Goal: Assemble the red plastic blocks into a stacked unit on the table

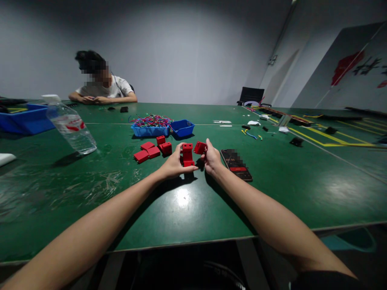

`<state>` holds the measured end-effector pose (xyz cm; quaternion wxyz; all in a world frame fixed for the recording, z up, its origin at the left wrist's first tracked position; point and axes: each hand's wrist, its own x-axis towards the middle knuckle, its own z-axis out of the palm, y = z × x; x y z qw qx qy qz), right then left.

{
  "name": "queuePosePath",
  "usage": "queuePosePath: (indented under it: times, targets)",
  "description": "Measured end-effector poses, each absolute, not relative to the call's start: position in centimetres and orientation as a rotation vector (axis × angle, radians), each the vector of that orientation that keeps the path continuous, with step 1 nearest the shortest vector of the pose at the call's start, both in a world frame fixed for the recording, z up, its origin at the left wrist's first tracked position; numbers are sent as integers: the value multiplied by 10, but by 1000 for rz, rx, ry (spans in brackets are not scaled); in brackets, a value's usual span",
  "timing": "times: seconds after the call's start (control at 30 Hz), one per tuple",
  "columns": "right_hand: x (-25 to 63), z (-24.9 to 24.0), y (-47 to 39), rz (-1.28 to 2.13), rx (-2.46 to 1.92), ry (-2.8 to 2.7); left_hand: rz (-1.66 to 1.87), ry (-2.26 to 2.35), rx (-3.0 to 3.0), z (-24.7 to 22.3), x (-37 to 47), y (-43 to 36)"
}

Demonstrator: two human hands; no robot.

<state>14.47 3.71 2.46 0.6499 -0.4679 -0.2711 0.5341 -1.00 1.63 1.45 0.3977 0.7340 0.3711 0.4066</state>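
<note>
My left hand [175,163] grips a red block with a recessed middle [188,154], its thumb low along the near side and its fingers behind. Just to the right, my right hand [212,158] holds a smaller red piece [199,148], tilted, between thumb and fingers. A narrow gap separates the two pieces. Left of my hands lie several flat red pieces [147,153] and red blocks [165,148] on the green table [181,217]. The fingers of my right hand are partly hidden behind its piece.
A phone [237,165] lies right of my right hand. Beyond are a blue tray of coloured wires [151,130] and a blue tray [183,128]. A tilted bottle [71,125] and blue bin [27,119] are left. A person [105,86] sits across the table.
</note>
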Motion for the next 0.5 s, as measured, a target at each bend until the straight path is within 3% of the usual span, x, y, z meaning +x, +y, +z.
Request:
queuePosePath:
  times: [0.5]
  targets:
    - [146,17,39,1097,-1087,-791,997,941,1751,19,-8,13]
